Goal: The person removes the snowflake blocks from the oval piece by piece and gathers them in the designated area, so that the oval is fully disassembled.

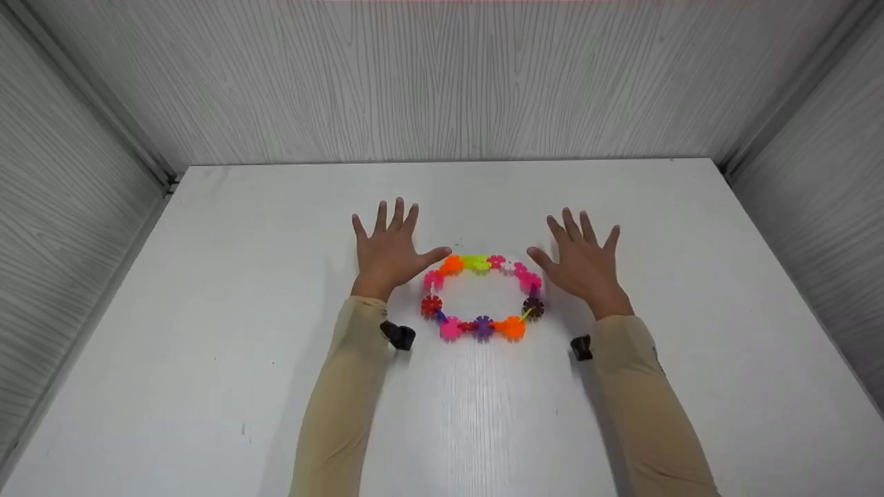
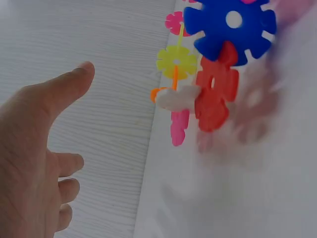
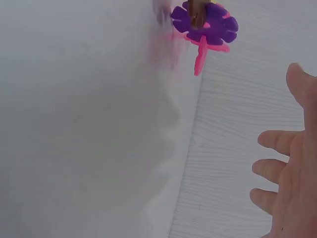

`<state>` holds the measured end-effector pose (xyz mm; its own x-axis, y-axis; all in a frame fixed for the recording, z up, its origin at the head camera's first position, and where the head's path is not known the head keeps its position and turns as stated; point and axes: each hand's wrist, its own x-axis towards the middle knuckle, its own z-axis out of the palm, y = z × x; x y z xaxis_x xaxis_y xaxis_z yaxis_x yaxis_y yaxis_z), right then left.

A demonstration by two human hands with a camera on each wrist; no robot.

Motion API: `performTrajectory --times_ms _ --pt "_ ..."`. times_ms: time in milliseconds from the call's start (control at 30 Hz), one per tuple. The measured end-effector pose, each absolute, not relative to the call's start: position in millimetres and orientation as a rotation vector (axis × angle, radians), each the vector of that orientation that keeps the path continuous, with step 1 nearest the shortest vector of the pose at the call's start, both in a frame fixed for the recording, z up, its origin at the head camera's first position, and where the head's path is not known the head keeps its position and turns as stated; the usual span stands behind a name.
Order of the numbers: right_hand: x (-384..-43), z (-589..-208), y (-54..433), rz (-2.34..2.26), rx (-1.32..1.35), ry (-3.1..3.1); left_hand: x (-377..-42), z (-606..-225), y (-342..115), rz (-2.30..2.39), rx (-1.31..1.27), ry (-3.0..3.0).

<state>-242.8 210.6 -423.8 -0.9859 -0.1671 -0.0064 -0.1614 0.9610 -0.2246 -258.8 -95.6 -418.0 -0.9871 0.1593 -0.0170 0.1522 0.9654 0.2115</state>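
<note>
Left hand point(image 1: 390, 255): I read it as spread, fingers straight and fanned toward the far edge of the surface, thumb stretched out sideways toward the ring. Right hand point(image 1: 583, 269): likewise spread, thumb angled inward.

Ring of interlocked flower-shaped discs point(image 1: 450, 328): lies on the white table point(image 1: 207, 290) between the hands, roughly midway between the left and right edges and well apart from both far corners. On its near side I note a purple disc point(image 1: 483, 327) and an orange disc point(image 1: 513, 328); a red disc point(image 1: 431, 306) sits at its left end, a dark brown disc point(image 1: 533, 307) at its right.

Thumbs against ring: near, but apart in both wrist views. My left wrist view also shows a blue disc point(image 2: 210, 29) large at the top.

Tan sleeves point(image 1: 338, 414) cover both forearms. Wood-grained panel point(image 1: 442, 83) stands behind the far edge.
</note>
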Motion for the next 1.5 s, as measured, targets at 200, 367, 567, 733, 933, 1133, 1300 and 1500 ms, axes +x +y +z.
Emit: performTrajectory --times_ms 200,367,567,733,933,1133,1300,1500 --pt "-248.9 -429.5 197.3 -0.494 -0.351 2.995 -267.3 -423.3 -85.0 0.545 0.324 3.017" --pt "-252.7 -432.1 191.2 -0.522 -0.380 2.955 -270.1 -423.9 -75.8 0.738 0.377 2.909" --pt "-256.0 -432.9 182.1 -0.588 -0.411 2.871 -272.5 -426.6 -64.6 0.878 0.416 2.808" --pt "-257.4 -436.3 174.0 -0.638 -0.420 2.805 -274.3 -432.4 -58.3 0.808 0.457 2.784" --pt "-257.9 -438.5 167.6 -0.648 -0.427 2.743 -277.4 -438.9 -55.0 0.910 0.488 2.713" --pt "-259.8 -437.6 164.9 -0.617 -0.460 2.742 -280.0 -445.4 -53.1 1.022 0.473 2.587" --pt "-263.4 -439.8 164.3 -0.607 -0.432 2.741 -280.1 -446.4 -49.1 1.008 0.434 2.543" --pt "-261.4 -439.5 162.6 -0.641 -0.367 2.715 -279.4 -447.5 -45.2 0.951 0.404 2.556"
